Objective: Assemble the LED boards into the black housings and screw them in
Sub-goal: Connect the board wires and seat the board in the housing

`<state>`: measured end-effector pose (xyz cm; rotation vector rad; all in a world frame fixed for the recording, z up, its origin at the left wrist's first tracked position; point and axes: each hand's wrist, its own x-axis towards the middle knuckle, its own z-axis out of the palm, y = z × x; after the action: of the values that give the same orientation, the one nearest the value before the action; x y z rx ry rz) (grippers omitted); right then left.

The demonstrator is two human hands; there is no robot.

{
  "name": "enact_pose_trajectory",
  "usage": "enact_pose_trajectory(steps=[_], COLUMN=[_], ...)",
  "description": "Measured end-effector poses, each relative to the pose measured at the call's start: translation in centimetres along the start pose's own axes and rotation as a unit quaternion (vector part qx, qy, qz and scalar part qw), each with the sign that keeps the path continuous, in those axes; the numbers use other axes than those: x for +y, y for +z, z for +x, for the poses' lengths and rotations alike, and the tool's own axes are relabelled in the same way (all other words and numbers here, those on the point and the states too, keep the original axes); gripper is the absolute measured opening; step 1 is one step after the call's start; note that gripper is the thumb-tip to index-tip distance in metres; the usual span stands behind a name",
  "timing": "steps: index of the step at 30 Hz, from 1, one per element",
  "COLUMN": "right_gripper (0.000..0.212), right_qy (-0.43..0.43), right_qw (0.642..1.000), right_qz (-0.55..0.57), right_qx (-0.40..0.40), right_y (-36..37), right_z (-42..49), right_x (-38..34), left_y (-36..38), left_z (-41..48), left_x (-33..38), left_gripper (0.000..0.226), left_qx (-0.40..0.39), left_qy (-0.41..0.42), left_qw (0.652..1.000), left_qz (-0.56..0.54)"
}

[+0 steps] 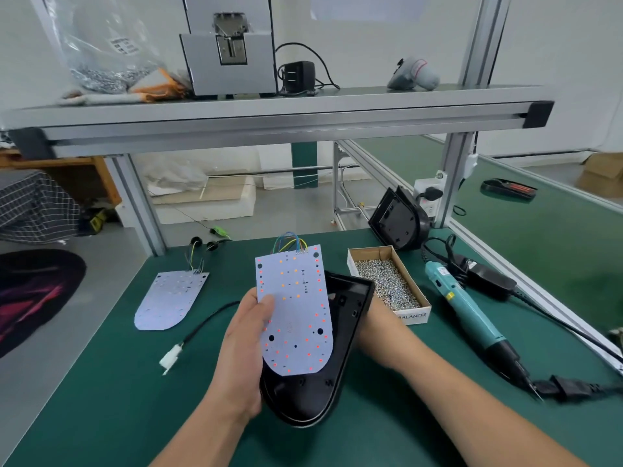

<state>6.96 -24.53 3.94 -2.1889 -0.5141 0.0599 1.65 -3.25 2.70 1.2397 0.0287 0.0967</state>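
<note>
White board under a thumb is what you see first: the left hand (246, 348) pinches the LED board (293, 308) just below the middle of the frame, thumb flat on its face and the other fingers out of sight behind it. The board stands tilted, rounded end down, with red and orange dots across it and a loop of coloured wires (290, 242) at its top edge. Right behind it sits the black housing (310, 396), raised off the bench at an angle, its rounded end nearest the viewer and the same hand's palm against its left rim. The right hand (372, 315) reaches in behind the housing's right edge. Its fingers are hidden there, so I cannot tell whether it grips.

Left of the hands, a white connector (170, 358) on a black cable lies on the green mat (101, 382). Beyond it a second LED board (170, 299) lies flat with its wires trailing toward the back edge. To the right, near the right wrist, is a cardboard box of screws (387, 281), and further right a teal electric screwdriver (468, 311) lies slanted, tip toward the lower right. A second housing (399, 219) leans upright behind the box, against the frame post. Across the upper frame runs a metal shelf (269, 109)
</note>
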Motion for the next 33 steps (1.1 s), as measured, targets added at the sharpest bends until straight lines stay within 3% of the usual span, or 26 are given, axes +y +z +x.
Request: enact_pose_trajectory(steps=[3, 5, 10, 13, 15, 17, 19, 21, 23, 25, 28, 30, 33], right_gripper=[0.021, 0.023, 0.025, 0.022, 0.014, 0.025, 0.032, 0.023, 0.025, 0.036, 0.049, 0.049, 0.044], right_qy=[0.011, 0.016, 0.025, 0.079, 0.085, 0.076, 0.055, 0.01, -0.035, -0.081, -0.119, -0.113, -0.06], right_qw=[0.975, 0.953, 0.954, 0.964, 0.969, 0.987, 0.998, 0.982, 0.959, 0.952, 0.963, 0.969, 0.973], right_qz=[-0.221, -0.3, -0.281, -0.177, -0.128, -0.07, -0.023, 0.05, 0.097, 0.079, 0.028, 0.001, 0.063], right_qx=[-0.029, -0.045, -0.097, -0.185, -0.196, -0.123, 0.03, 0.18, 0.265, 0.284, 0.239, 0.222, 0.213], right_y=[0.0, 0.0, -2.6, -5.2, -6.2, -6.7, -6.5, -5.6, -4.4, -3.3, -1.4, -0.5, -0.5], right_z=[0.2, 0.0, -0.5, -1.2, -1.4, -1.0, -0.3, -0.1, -0.3, -0.7, -0.7, -0.6, -0.4], right_x=[0.1, -0.2, -0.1, 0.5, 0.9, 1.5, 1.7, 1.2, 0.3, -0.6, -1.6, -1.6, -1.7], left_y=[0.0, 0.2, 0.5, 1.0, 1.3, 1.6, 2.0, 2.5, 3.0, 3.4, 3.7, 3.8, 4.1], left_z=[-0.1, -0.1, -0.2, -0.4, -0.6, -0.8, -1.1, -1.4, -1.7, -1.8, -1.9, -2.1, -2.3], left_x=[0.2, 0.2, 0.1, 0.2, 0.1, 0.0, -0.1, -0.3, -0.6, -0.9, -0.8, -0.7, -0.3], left_gripper=[0.043, 0.04, 0.029, 0.028, 0.027, 0.025, 0.023, 0.022, 0.022, 0.023, 0.023, 0.022, 0.023], left_qx=[0.017, 0.02, 0.016, 0.01, -0.005, -0.021, -0.031, -0.041, -0.054, -0.06, -0.056, -0.054, -0.045], left_qy=[0.007, 0.015, 0.032, 0.029, 0.026, 0.024, 0.022, 0.024, 0.03, 0.034, 0.04, 0.048, 0.041], left_qw=[1.0, 1.0, 0.999, 0.999, 0.999, 0.999, 0.997, 0.995, 0.991, 0.987, 0.983, 0.982, 0.985], left_qz=[-0.009, 0.002, 0.021, 0.027, 0.028, 0.037, 0.06, 0.091, 0.121, 0.145, 0.171, 0.177, 0.164])
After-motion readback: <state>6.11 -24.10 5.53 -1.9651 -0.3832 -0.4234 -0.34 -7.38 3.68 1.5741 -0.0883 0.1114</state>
